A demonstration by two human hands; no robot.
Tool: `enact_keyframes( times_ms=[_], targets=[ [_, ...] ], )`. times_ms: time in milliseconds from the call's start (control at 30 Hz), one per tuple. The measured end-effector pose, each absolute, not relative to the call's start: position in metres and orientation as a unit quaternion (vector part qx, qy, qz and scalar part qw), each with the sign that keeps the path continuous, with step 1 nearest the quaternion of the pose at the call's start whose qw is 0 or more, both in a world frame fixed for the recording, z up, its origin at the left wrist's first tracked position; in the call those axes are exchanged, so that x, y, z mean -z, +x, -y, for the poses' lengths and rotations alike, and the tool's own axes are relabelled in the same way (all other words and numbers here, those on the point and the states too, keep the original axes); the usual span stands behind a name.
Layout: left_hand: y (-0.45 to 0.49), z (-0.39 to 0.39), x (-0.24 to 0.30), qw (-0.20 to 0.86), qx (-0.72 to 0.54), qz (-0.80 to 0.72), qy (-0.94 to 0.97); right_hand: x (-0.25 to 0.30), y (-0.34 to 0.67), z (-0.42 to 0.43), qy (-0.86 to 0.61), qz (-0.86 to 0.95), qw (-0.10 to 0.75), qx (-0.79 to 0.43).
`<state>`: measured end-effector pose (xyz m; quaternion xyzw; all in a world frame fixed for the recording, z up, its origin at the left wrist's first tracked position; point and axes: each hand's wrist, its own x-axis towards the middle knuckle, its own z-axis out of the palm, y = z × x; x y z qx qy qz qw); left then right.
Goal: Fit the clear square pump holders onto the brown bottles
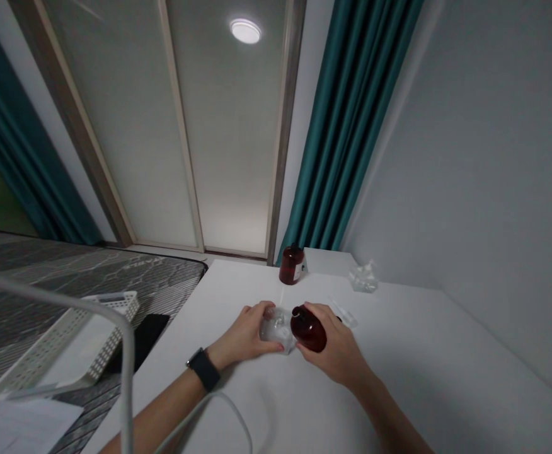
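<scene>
Amber bottle lies sideways in right hand; neck points left.

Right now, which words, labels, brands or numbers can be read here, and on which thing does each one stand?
No text can be read.
On the far bottle, a label: too small and blurred.
The amber bottle in the right hand: no label shows.
The clear plastic item in the left hand: no print shows.
</scene>
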<state>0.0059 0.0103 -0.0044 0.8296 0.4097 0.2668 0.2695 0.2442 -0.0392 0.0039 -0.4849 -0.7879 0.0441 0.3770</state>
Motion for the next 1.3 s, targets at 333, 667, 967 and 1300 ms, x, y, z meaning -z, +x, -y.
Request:
enact_keyframes(
  times_ms=[333,667,967,1300],
  targets=[
    [0.000,-0.012,0.002,0.299,-0.256,-0.395,0.830,-0.004,0.248,0.038,-0.479,0.779,0.401,-0.055],
    [0.004,-0.013,0.007,0.277,-0.259,-0.401,0.834,-0.003,0.248,0.037,-0.468,0.785,0.402,-0.053],
    [0.002,-0.010,0.001,0.277,-0.248,-0.405,0.835,-0.002,0.245,0.039,-0.463,0.788,0.403,-0.048],
    [0.001,-0.007,-0.006,0.195,-0.252,-0.382,0.868,-0.003,0.248,0.037,-0.461,0.806,0.365,-0.065]
  ],
)
